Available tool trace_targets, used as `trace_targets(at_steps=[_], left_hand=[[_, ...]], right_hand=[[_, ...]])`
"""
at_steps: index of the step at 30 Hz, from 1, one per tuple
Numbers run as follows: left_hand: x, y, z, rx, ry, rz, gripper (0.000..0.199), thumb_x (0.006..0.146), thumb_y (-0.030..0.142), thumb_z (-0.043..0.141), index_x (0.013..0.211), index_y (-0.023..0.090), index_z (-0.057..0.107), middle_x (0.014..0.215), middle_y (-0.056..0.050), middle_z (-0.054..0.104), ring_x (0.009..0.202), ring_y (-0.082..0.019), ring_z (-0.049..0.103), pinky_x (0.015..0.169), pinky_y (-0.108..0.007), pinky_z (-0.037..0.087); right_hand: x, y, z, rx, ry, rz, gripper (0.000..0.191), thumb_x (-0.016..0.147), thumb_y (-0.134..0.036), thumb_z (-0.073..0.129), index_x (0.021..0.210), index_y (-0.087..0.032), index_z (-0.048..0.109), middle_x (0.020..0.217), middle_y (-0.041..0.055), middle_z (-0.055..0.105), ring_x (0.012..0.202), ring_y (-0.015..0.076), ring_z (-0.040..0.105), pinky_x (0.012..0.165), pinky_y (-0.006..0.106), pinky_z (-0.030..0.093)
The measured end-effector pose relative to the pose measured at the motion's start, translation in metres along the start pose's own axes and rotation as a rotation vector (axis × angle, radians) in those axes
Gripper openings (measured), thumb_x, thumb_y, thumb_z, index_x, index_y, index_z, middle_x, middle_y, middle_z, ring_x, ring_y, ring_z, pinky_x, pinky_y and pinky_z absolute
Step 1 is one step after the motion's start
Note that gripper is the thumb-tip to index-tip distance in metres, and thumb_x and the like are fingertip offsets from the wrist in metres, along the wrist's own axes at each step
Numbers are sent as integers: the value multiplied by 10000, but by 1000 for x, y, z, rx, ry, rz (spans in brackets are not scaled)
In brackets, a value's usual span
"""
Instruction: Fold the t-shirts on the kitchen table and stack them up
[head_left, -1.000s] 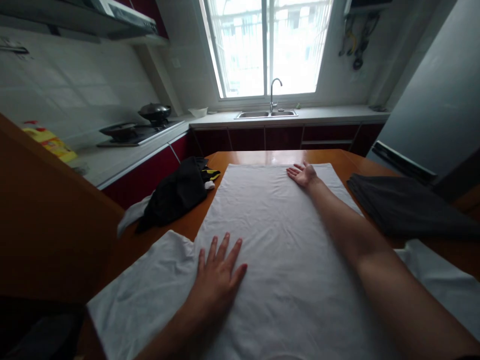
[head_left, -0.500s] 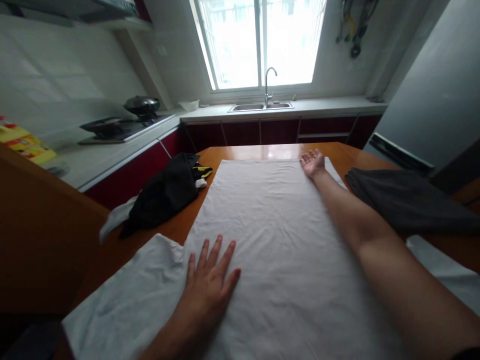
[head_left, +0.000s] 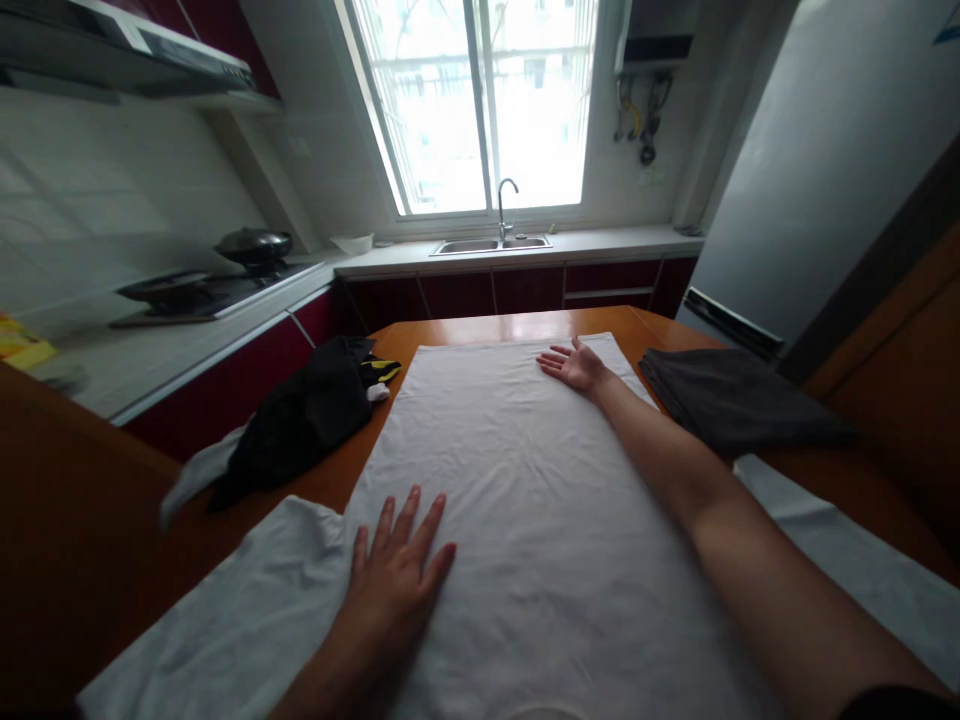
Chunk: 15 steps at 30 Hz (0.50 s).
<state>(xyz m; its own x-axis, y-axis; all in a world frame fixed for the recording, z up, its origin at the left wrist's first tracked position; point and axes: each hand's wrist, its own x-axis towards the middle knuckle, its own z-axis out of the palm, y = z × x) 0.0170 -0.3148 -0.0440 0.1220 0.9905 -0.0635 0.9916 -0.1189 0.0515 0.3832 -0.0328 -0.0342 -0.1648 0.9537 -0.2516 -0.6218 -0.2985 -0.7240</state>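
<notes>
A white shirt (head_left: 525, 520) lies spread over the wooden table, its sleeves out to both sides and light wrinkles across the middle. Flat on its left part, near the sleeve, rests my left hand (head_left: 394, 570) with the fingers spread. My right hand (head_left: 574, 367) is at the far end of the shirt, palm turned up and fingers apart, holding nothing. Its arm stretches over the right side of the shirt.
Black clothing (head_left: 307, 410) with a yellow detail lies on the table's left. Dark grey folded cloth (head_left: 735, 395) is at the right. Beyond the table (head_left: 517, 325) are a sink (head_left: 491, 245), a stove with pans (head_left: 255, 245) and a fridge (head_left: 795, 180).
My right hand has moved left across the shirt's far end, its palm still up. The camera view has tilted up and shifted right. My left hand stays flat on the shirt.
</notes>
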Motion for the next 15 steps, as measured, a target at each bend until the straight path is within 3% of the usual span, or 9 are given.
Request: trace_targets(at_steps=[4,7,11,13,15], left_hand=[[0,-2,2,9,1,1,595,975,496,421,1549,346,374,1658,-26,235,1537,-349,139,1193,-614,151],[-1,-2,2,19,-5,3,599,979,495,411,1556,346,356,1662,-23,219,1540,-343,128,1194,-614,141],[1,-3,4,28,3,2,601,974,476,418,1554,327,368,1657,-41,238,1538,-347,135,1185,-622,154],[3,-3,5,36,4,-7,599,973,471,416,1552,325,370,1657,-40,239,1538,-348,135,1184,-621,160],[5,-3,4,44,-4,-17,596,977,472,404,1553,325,363,1659,-37,230,1538,-347,134,1181,-623,171]], right_hand=[[17,-30,-19,30,349,-262,527,1015,-471,166,1428,-241,399,1481,167,447,1248,190,578,956,453,522],[20,-43,-27,34,457,-363,541,997,-469,118,1464,-318,343,1561,86,354,1341,133,481,1012,411,484],[3,-16,-14,6,376,-336,454,974,-448,290,1344,-270,484,1431,116,512,1243,175,570,987,414,507],[-12,9,-2,-3,192,-257,421,972,-452,332,1314,-266,493,1412,121,526,1224,194,585,1005,427,502],[-28,27,7,-18,97,-207,429,968,-469,350,1309,-252,493,1403,137,528,1222,211,586,1015,439,497]])
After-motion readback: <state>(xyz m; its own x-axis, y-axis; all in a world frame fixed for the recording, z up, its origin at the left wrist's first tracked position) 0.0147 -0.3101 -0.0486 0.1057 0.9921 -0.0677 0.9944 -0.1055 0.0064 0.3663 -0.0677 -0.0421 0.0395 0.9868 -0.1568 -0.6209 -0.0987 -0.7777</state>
